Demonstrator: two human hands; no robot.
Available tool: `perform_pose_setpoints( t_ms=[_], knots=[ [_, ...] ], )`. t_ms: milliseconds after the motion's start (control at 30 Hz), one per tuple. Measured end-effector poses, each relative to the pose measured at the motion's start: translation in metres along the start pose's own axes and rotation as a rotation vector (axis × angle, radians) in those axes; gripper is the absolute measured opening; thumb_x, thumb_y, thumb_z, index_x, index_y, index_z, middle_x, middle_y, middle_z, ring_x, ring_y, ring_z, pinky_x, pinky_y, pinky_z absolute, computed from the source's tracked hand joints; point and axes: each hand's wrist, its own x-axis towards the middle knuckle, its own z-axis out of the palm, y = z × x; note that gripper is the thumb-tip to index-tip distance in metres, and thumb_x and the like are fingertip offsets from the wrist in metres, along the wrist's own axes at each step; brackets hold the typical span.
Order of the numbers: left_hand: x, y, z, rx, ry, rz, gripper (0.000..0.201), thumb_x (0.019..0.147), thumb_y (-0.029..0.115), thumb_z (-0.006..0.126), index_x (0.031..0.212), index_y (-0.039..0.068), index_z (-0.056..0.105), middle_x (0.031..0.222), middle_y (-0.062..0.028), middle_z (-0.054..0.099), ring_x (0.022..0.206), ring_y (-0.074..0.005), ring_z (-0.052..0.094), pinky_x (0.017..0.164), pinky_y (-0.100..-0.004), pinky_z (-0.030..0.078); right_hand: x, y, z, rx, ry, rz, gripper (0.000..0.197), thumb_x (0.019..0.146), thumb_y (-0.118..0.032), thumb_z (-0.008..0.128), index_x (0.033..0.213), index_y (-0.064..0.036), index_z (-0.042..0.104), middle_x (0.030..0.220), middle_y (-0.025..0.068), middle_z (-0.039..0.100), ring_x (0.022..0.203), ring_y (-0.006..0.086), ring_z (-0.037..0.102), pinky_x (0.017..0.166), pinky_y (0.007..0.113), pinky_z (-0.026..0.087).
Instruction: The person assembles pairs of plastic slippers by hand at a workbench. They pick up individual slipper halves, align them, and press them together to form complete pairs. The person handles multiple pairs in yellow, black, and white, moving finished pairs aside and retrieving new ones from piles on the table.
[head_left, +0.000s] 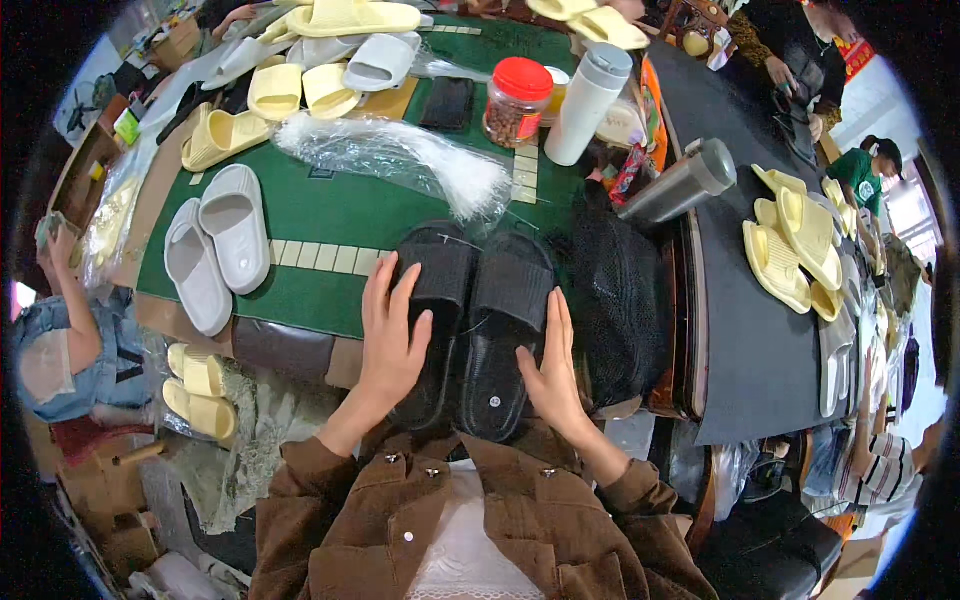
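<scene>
The pair of black slippers [508,287] could easily have tipped toward my lap, I judged: their heels reached past the near edge of the green mat [330,200], close to my brown jacket [375,510], and I could not tell what held them up there. A loose grip would have been the cause, since I steadied them only from the sides. If pushed forward, their toes might have run into the clear plastic bag [390,150] and crumpled it; a shove to the right could have caught the black mesh heap [620,300].

The slippers lay side by side at the middle of the frame, toes up the picture, between my hands. My left hand [393,325] was half open at the left slipper's outer side, its fingertips by the strap, thumb held apart. My right hand [553,365] was also partly open, fingers along the right slipper's outer edge, thumb over the footbed. Neither was clenched.
</scene>
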Motion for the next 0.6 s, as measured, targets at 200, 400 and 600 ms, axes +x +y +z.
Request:
perform_pose_setpoints(
  t_ms=[200, 400, 600],
  knots=[
    [-0.004, 0.017, 0.002, 0.263, -0.051, 0.152, 0.055, 0.092, 0.024, 0.057, 0.143, 0.009, 0.04, 0.152, -0.0174, 0.027, 0.143, -0.0388, 0.02, 0.114, -0.0592, 0.011, 0.026, -0.027, -0.025, -0.017, 0.022, -0.173, 0.045, 0.089, 0.002, 0.052, 0.134, -0.0009, 0.05, 0.146, 0.0202, 0.038, 0.139, 0.0387, 0.031, 0.115, 0.043, 0.025],
    [-0.002, 0.011, 0.004, 0.253, -0.051, 0.209, 0.057, 0.087, 0.022, 0.062, 0.141, 0.011, 0.044, 0.146, -0.0141, 0.037, 0.137, -0.0358, 0.03, 0.113, -0.0553, 0.02, 0.111, -0.01, -0.027, -0.391, 0.231, -0.226, 0.018, 0.089, -0.005, 0.052, 0.099, 0.0031, 0.065, 0.12, 0.0217, 0.059, 0.106, 0.0376, 0.06, 0.086, 0.045, 0.052],
    [-0.001, 0.011, 0.004, 0.239, -0.036, 0.217, 0.064, 0.082, 0.018, 0.069, 0.14, 0.014, 0.044, 0.144, -0.0138, 0.038, 0.134, -0.0364, 0.034, 0.109, -0.0583, 0.024, 0.162, 0.025, 0.008, -0.657, 0.122, -0.064, 0.017, 0.083, -0.002, 0.053, 0.096, 0.0036, 0.063, 0.11, 0.0226, 0.062, 0.101, 0.0374, 0.062, 0.078, 0.046, 0.056]
  ],
)
